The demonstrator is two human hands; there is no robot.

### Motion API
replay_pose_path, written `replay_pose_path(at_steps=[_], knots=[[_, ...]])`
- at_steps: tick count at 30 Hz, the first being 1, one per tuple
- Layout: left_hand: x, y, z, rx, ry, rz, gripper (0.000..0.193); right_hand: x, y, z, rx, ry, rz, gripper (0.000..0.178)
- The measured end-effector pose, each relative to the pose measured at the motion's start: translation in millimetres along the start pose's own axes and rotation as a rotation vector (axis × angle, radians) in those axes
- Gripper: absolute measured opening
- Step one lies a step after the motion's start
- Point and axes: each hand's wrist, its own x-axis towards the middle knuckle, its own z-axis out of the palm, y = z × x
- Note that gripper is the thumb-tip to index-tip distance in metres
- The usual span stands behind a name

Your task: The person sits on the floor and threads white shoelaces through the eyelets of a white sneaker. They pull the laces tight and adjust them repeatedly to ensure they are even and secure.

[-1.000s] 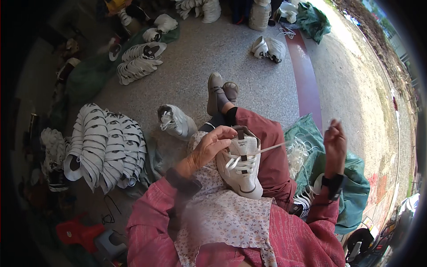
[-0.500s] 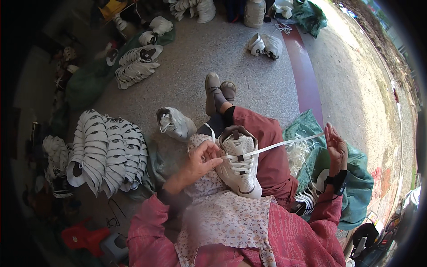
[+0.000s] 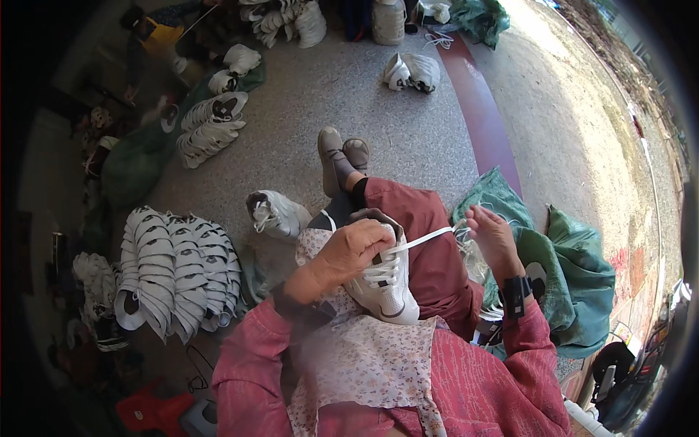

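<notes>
On the lap (image 3: 371, 357), white shoe (image 3: 386, 293), toe toward 6 o'clock. Left hand (image 3: 347, 253) at its 11 o'clock, fingers bent over the opening; cannot tell whether gripping. Right hand (image 3: 495, 238) at 2, fingertips pinching white lace (image 3: 426, 239) drawn out from the shoe. Second shoe (image 3: 285, 216) at 10, stacked shoe tops (image 3: 178, 266) at 9, green sack (image 3: 582, 288) at 3.

Across our legs (image 3: 444, 273) we have a shoe (image 3: 397, 304), our left hand (image 3: 349, 255) over its far end; its lace (image 3: 429, 238) runs right to our right hand (image 3: 496, 240). A second shoe (image 3: 285, 217) sits on the floor (image 3: 291, 109) to the left, and left of that we find stacked shoe uppers (image 3: 175, 269). Sacks (image 3: 586, 280) lie to our right. Far off, a jug (image 3: 388, 23) stands behind a small bundle (image 3: 422, 73).
</notes>
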Motion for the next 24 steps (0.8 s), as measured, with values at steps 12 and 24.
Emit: replay_pose_path(at_steps=[12,24], knots=[[4,-2,14,0.213,-0.112,-0.130,0.014,-26,22,83,-0.968,-0.675,-0.241,0.017],[10,2,9,-0.026,-0.131,-0.349,0.016,-15,22,84,-0.951,-0.705,-0.151,0.019]])
